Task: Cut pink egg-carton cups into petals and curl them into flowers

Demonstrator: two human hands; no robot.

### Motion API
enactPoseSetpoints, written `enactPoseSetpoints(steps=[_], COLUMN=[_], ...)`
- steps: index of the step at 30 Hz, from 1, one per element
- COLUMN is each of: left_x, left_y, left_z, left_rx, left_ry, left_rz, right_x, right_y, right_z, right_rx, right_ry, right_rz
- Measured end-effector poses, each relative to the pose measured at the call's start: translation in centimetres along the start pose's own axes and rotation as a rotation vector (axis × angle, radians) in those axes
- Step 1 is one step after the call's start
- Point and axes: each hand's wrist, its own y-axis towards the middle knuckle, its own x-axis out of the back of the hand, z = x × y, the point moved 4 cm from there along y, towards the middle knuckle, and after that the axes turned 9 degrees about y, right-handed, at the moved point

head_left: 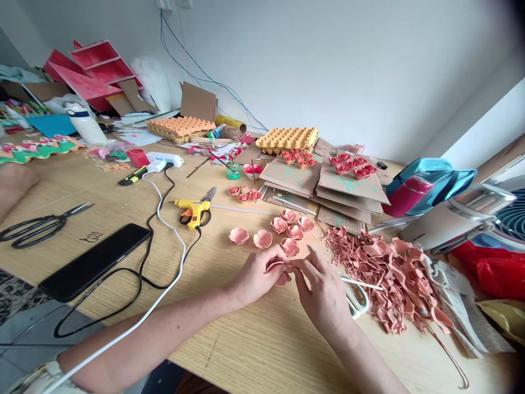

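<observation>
My left hand (260,275) is closed, pinching a pink egg-carton flower cup (274,266) by its edge. My right hand (322,293) has its thumb and forefinger pinched together at the near side of the same piece. Another pink cup (283,279) shows just below the fingers, partly hidden. Several finished-looking pink petal cups (262,239) sit on the table beyond my hands. White-handled scissors (357,300) lie partly under my right hand, next to a thin white stick (363,282).
Pink carton scraps (389,279) pile up on the right. A yellow glue gun (191,212), black scissors (45,224), a phone (96,260) and trailing cables lie left. Red roses (301,158) rest on stacked cardboard (293,178) behind. Another person's hand (16,183) is at the far left.
</observation>
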Motion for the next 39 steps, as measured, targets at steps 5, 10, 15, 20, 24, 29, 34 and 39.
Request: enactPoseSetpoints(steps=[5, 10, 15, 20, 24, 29, 34, 39], left_x=[0.18, 0.16, -0.08, -0.18, -0.01, 0.09, 0.07, -0.08], left_y=[-0.19, -0.25, -0.17, -0.08, -0.09, -0.13, -0.10, 0.04], left_z=[-0.30, -0.32, -0.17, 0.01, 0.05, 0.04, 0.16, 0.26], left_rx=[-0.043, -0.046, -0.020, -0.026, -0.042, -0.040, -0.032, 0.005], left_ry=[0.126, 0.208, 0.123, 0.088, 0.124, 0.183, 0.149, 0.071], left_rz=[-0.032, -0.041, -0.008, 0.003, -0.041, -0.051, -0.052, -0.038], right_x=[-0.04, -0.05, -0.38, -0.23, -0.10, -0.49, -0.57, -0.34], right_y=[0.06, 0.04, -0.14, -0.05, -0.03, -0.23, -0.19, 0.07], right_z=[-0.26, -0.12, -0.50, -0.31, -0.46, -0.90, -0.55, -0.24], right_rx=[-0.041, -0.046, -0.095, -0.046, -0.064, -0.118, -0.090, -0.068], right_ry=[0.102, 0.123, 0.112, 0.100, 0.130, 0.120, 0.135, 0.113], right_rz=[-0.027, -0.017, 0.018, 0.005, 0.021, 0.048, 0.042, 0.030])
